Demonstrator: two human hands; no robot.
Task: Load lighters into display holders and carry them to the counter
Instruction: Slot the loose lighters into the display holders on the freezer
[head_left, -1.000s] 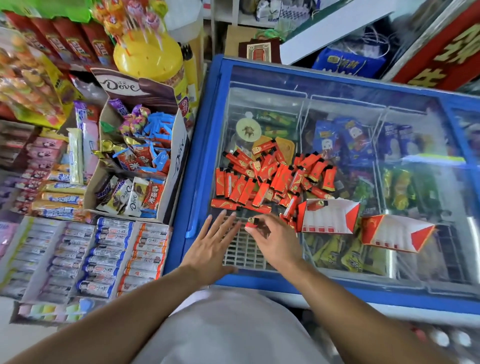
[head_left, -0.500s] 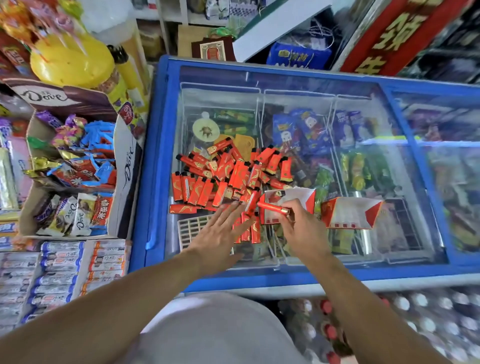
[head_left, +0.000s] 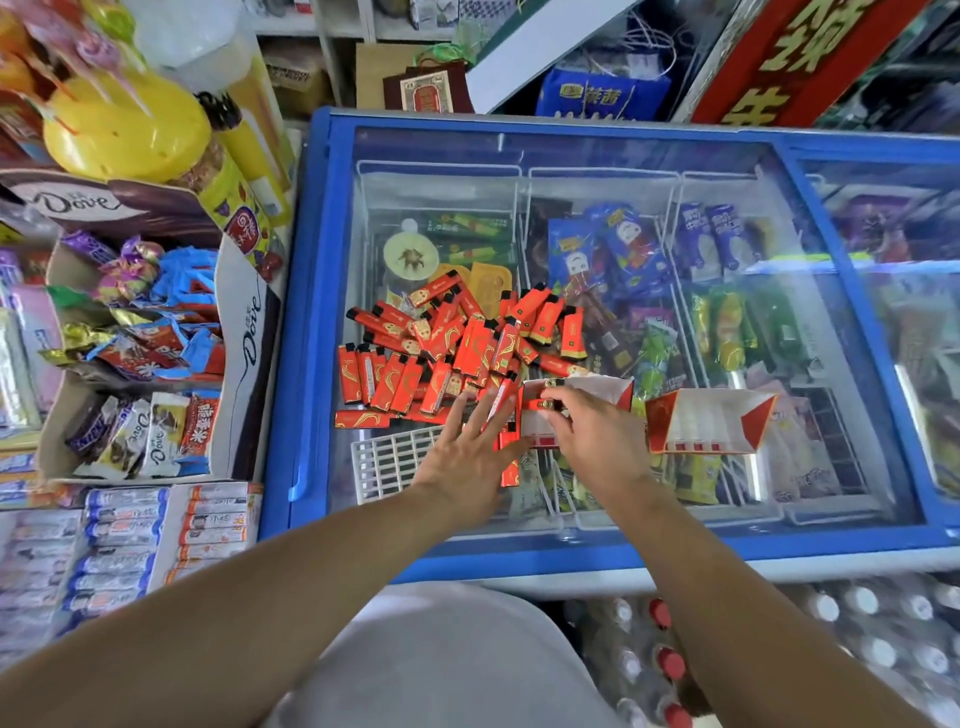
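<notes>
A heap of red lighters (head_left: 452, 353) lies on the glass lid of a blue chest freezer (head_left: 311, 322). Two red-and-white cardboard display holders sit to its right. The near holder (head_left: 597, 389) has a lighter standing in its top edge. My right hand (head_left: 587, 431) pinches another red lighter (head_left: 540, 405) against that holder's left side. My left hand (head_left: 467, 457) lies flat with fingers spread, its fingertips on lighters at the heap's near edge. The second holder (head_left: 711, 421) stands empty further right.
A Dove chocolate box (head_left: 249, 343) full of sweets stands left of the freezer, with a yellow lollipop tub (head_left: 124, 130) behind it and gum trays (head_left: 130, 540) in front. Water bottles (head_left: 779, 639) are stacked below the freezer's front edge.
My right hand carried a lighter from the heap's near edge rightwards to the near holder. My left hand slid forward onto the lighters. The camera turned to the right.
</notes>
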